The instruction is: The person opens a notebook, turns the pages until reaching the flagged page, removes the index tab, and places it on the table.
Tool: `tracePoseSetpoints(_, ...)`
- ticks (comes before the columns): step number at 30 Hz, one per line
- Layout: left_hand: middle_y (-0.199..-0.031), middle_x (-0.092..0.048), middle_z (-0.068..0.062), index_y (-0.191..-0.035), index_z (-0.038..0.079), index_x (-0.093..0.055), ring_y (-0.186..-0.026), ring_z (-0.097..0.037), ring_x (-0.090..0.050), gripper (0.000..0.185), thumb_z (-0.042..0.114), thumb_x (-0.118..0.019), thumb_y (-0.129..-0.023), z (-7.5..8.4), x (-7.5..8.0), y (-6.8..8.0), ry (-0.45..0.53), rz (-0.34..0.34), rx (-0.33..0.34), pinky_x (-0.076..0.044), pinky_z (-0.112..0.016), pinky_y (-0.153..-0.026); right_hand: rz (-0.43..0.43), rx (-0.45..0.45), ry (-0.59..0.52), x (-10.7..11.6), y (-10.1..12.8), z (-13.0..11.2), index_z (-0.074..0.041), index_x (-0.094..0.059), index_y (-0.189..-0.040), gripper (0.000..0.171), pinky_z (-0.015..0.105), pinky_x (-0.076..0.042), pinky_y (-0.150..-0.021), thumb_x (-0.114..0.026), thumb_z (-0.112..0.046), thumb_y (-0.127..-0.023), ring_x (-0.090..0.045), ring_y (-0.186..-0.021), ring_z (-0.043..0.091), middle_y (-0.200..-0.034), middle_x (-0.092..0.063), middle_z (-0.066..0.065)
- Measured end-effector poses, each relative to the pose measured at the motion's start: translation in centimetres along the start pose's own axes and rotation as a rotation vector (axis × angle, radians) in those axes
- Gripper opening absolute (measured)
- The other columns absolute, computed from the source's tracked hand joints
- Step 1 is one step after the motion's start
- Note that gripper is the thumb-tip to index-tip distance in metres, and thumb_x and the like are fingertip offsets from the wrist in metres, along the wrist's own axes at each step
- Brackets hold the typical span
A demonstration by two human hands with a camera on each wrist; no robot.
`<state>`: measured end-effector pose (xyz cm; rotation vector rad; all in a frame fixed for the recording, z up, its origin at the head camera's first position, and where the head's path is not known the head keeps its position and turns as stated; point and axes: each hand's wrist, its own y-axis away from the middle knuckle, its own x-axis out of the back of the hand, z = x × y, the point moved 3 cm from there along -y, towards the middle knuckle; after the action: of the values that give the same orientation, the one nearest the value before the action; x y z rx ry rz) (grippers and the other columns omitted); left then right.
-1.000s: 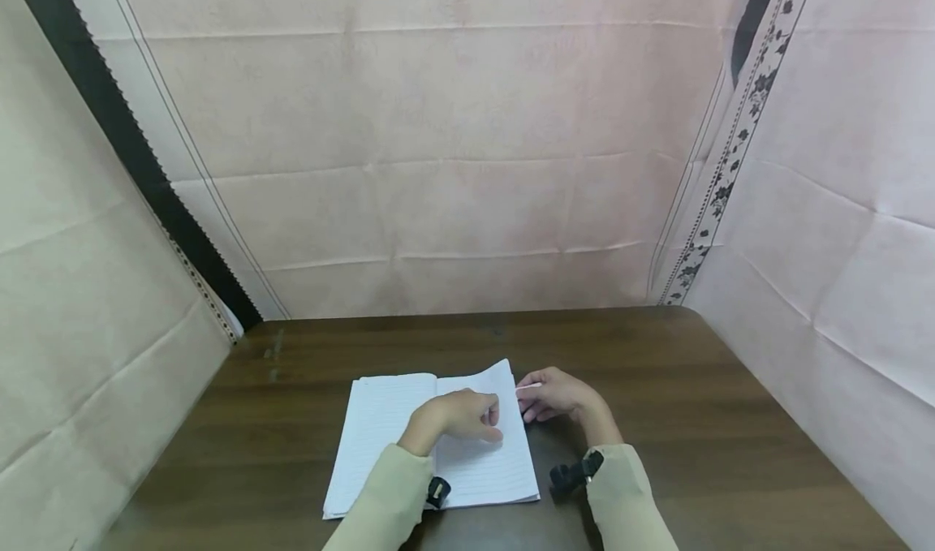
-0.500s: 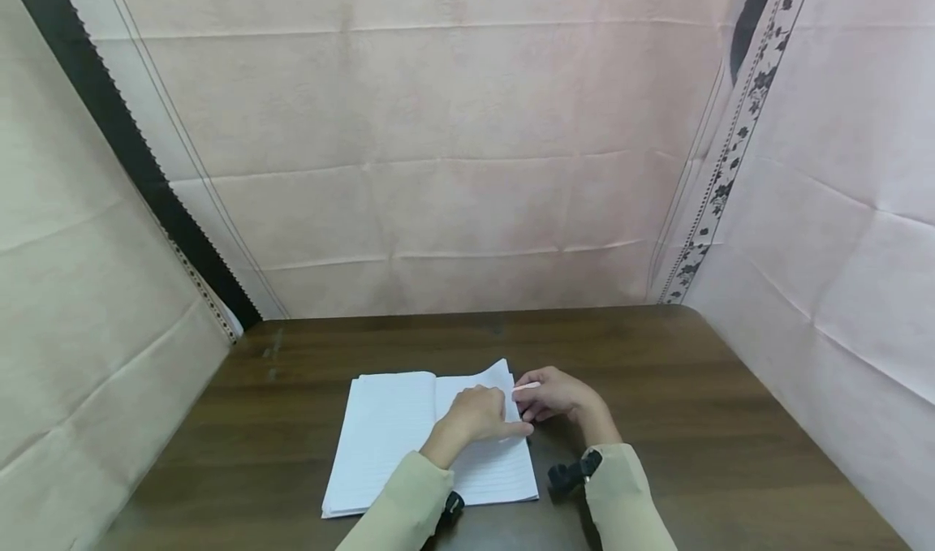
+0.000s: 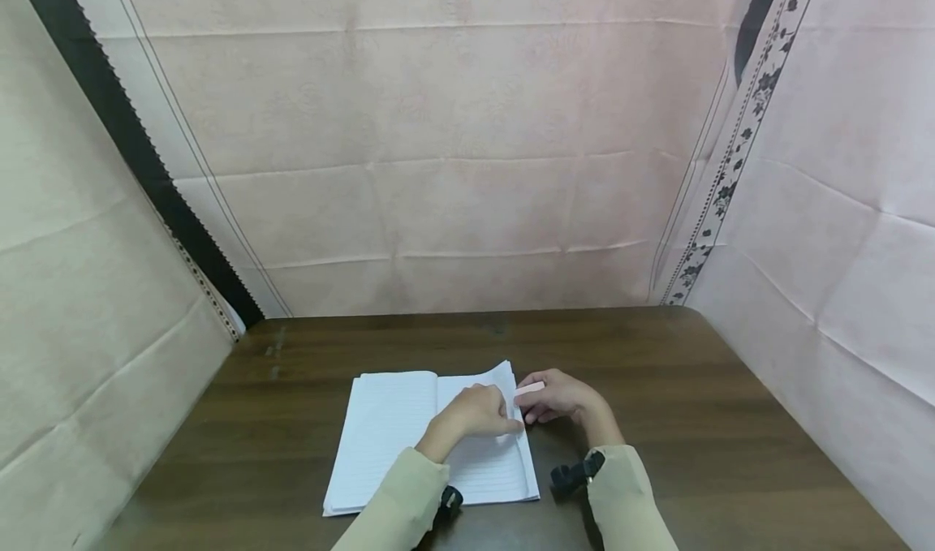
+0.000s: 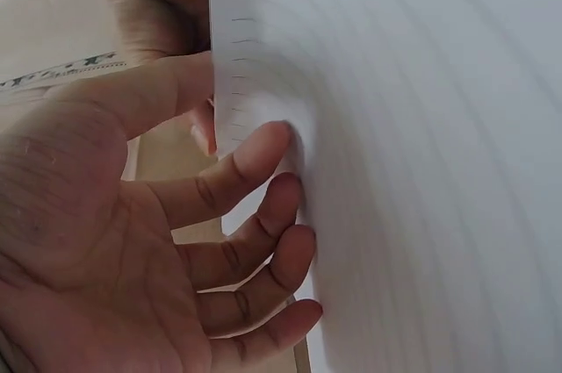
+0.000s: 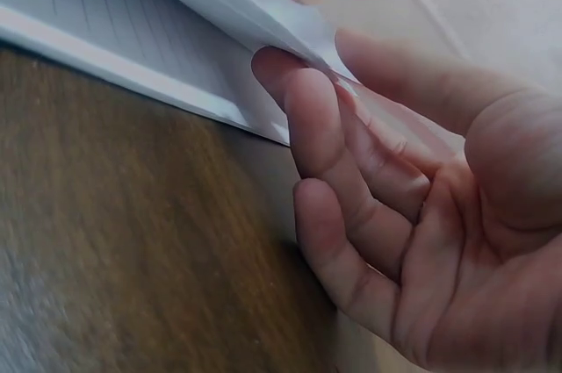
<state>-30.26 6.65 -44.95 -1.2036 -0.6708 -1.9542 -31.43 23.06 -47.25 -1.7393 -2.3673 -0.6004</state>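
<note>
An open lined notebook (image 3: 394,421) lies on the brown table, its right-hand page (image 5: 219,4) lifted along the outer edge. My left hand (image 3: 471,421) reaches across that page. In the left wrist view its thumb passes behind the page edge while the curled fingertips (image 4: 268,149) press the front, bending the paper. My right hand (image 3: 558,397) is at the outer edge, pinching the page between thumb and fingers in the right wrist view. A narrow whitish strip (image 3: 529,389) shows between these fingers; I cannot tell whether it is part of the page.
The wooden table (image 3: 292,421) extends on both sides of the notebook. Pale cloth walls (image 3: 467,153) stand behind it and to the left and right. Both forearms wear light green sleeves, with black wrist devices (image 3: 577,474) strapped near the cuffs.
My left hand has moved right across the page to its outer edge, near the right hand. The right hand has stayed about where it was, with more of the whitish strip showing.
</note>
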Motion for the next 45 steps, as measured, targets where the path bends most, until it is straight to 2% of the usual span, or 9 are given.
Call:
tracePoseSetpoints(4,-0.046,-0.042,0.006,-0.052,0.017,-0.052,-0.044,-0.01,-0.04,0.03,0.032,-0.064,-0.075,-0.1,0.6,0.1,0.031,-0.01,-0.02,-0.031,-0.025,-0.043,0.014,-0.013,0.005,0.0,-0.2,-0.1,-0.005,-0.06,-0.101,0.038,0.035,-0.05,-0.062,-0.071,-0.029,-0.074,-0.064,-0.066,0.024,-0.08,-0.065,0.011)
tracePoseSetpoints(10,-0.043,-0.031,0.008,-0.048,0.017,-0.041,-0.041,-0.008,-0.031,0.035,0.022,-0.06,-0.077,-0.6,1.7,0.4,0.08,-0.014,-0.031,-0.024,-0.023,-0.041,0.052,-0.051,0.034,-0.4,-0.4,0.0,-0.006,-0.06,-0.099,0.036,0.033,-0.049,-0.059,-0.072,-0.027,-0.073,-0.063,-0.062,0.021,-0.074,-0.064,0.009)
tracePoseSetpoints(17,-0.045,-0.032,0.007,-0.051,0.016,-0.047,-0.043,-0.008,-0.032,0.031,0.024,-0.056,-0.079,-2.3,3.1,0.8,0.095,-0.014,-0.026,-0.026,-0.024,-0.041,0.074,-0.056,0.049,-0.6,-0.5,0.2,-0.005,-0.061,-0.098,0.03,0.033,-0.049,-0.059,-0.069,-0.025,-0.076,-0.062,-0.061,0.02,-0.072,-0.064,0.01)
tracePoseSetpoints(27,-0.05,-0.038,0.006,-0.058,0.014,-0.057,-0.05,-0.01,-0.038,0.024,0.022,-0.055,-0.08,-5.2,4.2,2.3,0.147,0.0,0.037,-0.031,-0.027,-0.046,0.069,-0.034,0.044,-1.0,-0.6,0.2,-0.003,-0.061,-0.098,0.027,0.034,-0.049,-0.06,-0.065,-0.023,-0.08,-0.062,-0.061,0.019,-0.073,-0.064,0.009)
tracePoseSetpoints(34,-0.049,-0.037,0.005,-0.054,0.014,-0.05,-0.048,-0.011,-0.036,0.027,0.02,-0.056,-0.079,-7.4,4.4,3.5,0.131,0.03,0.09,-0.029,-0.026,-0.045,0.074,-0.046,0.055,-1.0,-0.5,0.4,-0.003,-0.06,-0.099,0.03,0.034,-0.049,-0.06,-0.068,-0.022,-0.077,-0.062,-0.061,0.02,-0.073,-0.064,0.01)
tracePoseSetpoints(40,-0.049,-0.035,0.006,-0.052,0.015,-0.044,-0.048,-0.01,-0.034,0.029,0.017,-0.061,-0.075,-8.9,5.1,4.5,0.087,0.044,0.098,-0.028,-0.025,-0.045,0.086,-0.056,0.062,-0.7,-0.4,0.5,-0.003,-0.059,-0.101,0.035,0.034,-0.049,-0.062,-0.07,-0.023,-0.075,-0.062,-0.063,0.021,-0.075,-0.063,0.01)
tracePoseSetpoints(45,-0.049,-0.033,0.005,-0.053,0.015,-0.043,-0.049,-0.01,-0.033,0.032,0.019,-0.063,-0.077,-10.2,5.1,5.4,0.067,0.044,0.13,-0.027,-0.025,-0.046,0.09,-0.064,0.059,-0.7,-0.3,0.4,-0.003,-0.059,-0.103,0.036,0.035,-0.049,-0.062,-0.07,-0.023,-0.075,-0.062,-0.064,0.021,-0.077,-0.063,0.01)
